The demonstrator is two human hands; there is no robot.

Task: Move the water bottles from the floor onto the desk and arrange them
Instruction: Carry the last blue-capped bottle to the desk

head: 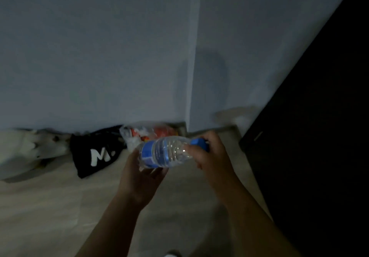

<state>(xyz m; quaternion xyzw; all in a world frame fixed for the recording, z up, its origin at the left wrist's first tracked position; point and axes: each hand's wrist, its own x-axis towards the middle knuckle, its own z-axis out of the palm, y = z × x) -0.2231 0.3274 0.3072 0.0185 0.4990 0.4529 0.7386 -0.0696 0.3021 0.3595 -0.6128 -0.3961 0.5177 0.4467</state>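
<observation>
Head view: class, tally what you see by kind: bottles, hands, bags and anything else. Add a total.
Bottles: 1, the water bottle
Hands: 2, left hand and right hand
Bags: 2, black bag and clear plastic bag
Unclear kind: 1, white bundle
Total: 6

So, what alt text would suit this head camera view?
Two bare hands hold a clear water bottle with a blue cap sideways above a pale floor, the left hand under its base, the right hand at its neck. A black bag lies by the wall.
</observation>
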